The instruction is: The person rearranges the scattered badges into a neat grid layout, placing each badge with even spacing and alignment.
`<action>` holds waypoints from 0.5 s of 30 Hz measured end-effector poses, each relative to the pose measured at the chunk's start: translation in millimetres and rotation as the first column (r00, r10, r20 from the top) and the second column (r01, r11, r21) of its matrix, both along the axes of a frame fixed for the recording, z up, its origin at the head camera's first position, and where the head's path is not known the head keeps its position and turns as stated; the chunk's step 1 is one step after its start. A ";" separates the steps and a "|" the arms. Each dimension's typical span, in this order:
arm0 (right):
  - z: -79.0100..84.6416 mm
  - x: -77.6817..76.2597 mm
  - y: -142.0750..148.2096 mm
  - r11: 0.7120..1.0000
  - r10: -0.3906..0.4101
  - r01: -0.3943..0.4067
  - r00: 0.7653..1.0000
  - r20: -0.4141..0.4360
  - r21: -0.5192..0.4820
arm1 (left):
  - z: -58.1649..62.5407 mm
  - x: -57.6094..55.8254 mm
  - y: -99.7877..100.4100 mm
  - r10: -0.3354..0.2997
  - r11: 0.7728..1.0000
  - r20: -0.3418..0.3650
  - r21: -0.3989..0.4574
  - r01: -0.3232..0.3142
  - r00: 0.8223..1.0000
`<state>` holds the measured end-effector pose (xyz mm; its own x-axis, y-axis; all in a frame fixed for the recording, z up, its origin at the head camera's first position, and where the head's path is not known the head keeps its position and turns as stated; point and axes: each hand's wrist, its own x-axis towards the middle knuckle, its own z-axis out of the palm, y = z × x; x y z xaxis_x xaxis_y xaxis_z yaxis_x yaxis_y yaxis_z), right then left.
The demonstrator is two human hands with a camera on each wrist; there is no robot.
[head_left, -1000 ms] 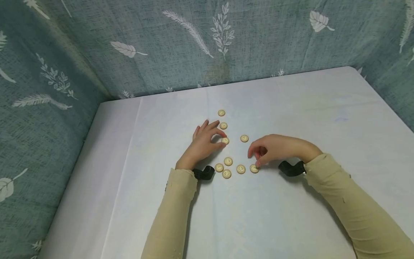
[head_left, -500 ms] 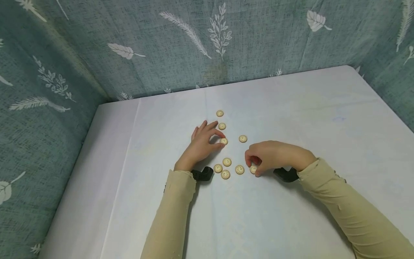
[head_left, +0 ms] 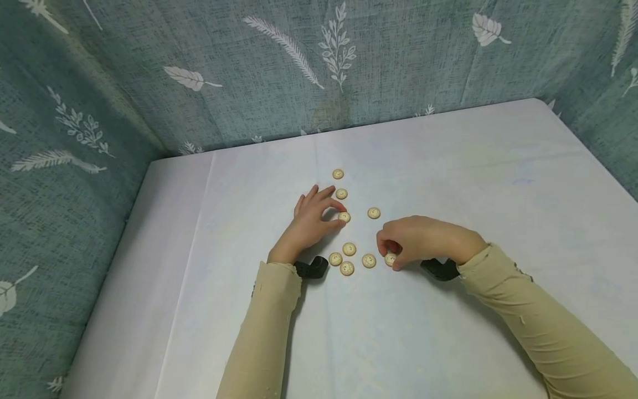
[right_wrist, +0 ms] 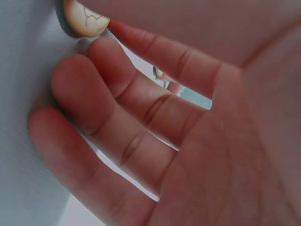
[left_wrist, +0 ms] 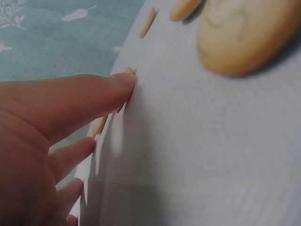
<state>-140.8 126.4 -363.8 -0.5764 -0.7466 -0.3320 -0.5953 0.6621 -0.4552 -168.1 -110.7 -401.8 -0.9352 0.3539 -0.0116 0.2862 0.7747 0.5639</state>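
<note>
On the white table lie several small round cream discs with thin dark markings and domed edges. In the head view my left hand (head_left: pixel 310 227) pinches one disc (head_left: pixel 344 217) between thumb and index finger, its other fingers spread out beyond. The left wrist view shows the thumb (left_wrist: pixel 89 96) covering most of that disc. My right hand (head_left: pixel 423 241) pinches another disc (head_left: pixel 390 259), at the right end of the near row, with thumb and index finger. Seen from the right wrist, this disc (right_wrist: pixel 89 19) sits at the tabletop, partly hidden by the thumb, above curled fingers (right_wrist: pixel 84 94).
Two discs, a nearer one (head_left: pixel 341 194) and a farther one (head_left: pixel 338 174), lie beyond my left hand. A single disc (head_left: pixel 374 213) is between the hands. Closer in are a clustered trio (head_left: pixel 349 249) and one disc (head_left: pixel 369 261). A green leaf-patterned curtain (head_left: pixel 269 72) borders the table.
My right hand has lowered its thumb to the near side of the rightmost disc and now pinches it. The left hand keeps its pinch in the same place. The head view has shifted slightly.
</note>
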 end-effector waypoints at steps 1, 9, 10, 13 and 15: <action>0.1 -0.2 -0.2 1.000 0.001 -0.001 1.000 0.001 -0.001 | -0.3 -0.1 -0.2 0.001 1.000 -0.001 -0.001 -0.001 1.000; -0.1 -0.2 0.6 1.000 -0.011 0.012 1.000 0.009 -0.025 | -1.9 -0.4 -0.6 0.003 1.000 -0.001 0.000 -0.003 1.000; 0.0 -0.2 0.6 1.000 -0.015 0.015 1.000 0.012 -0.027 | -2.0 -0.4 -0.5 0.003 1.000 0.000 0.001 -0.003 1.000; -0.1 -0.7 0.2 0.999 -0.021 0.021 0.999 0.024 -0.031 | -2.2 -0.6 -0.2 0.004 1.000 0.000 0.001 -0.004 1.000; 0.3 -1.4 -0.1 0.999 -0.036 0.037 0.999 0.037 -0.031 | -1.9 -0.7 0.0 0.004 1.000 0.000 0.002 -0.004 1.000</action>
<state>-142.2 126.3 -363.5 -0.5913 -0.7358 -0.3300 -0.5539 0.6680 -0.4969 -168.8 -110.7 -403.7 -0.9365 0.3504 -0.0112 0.2832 0.7749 0.5651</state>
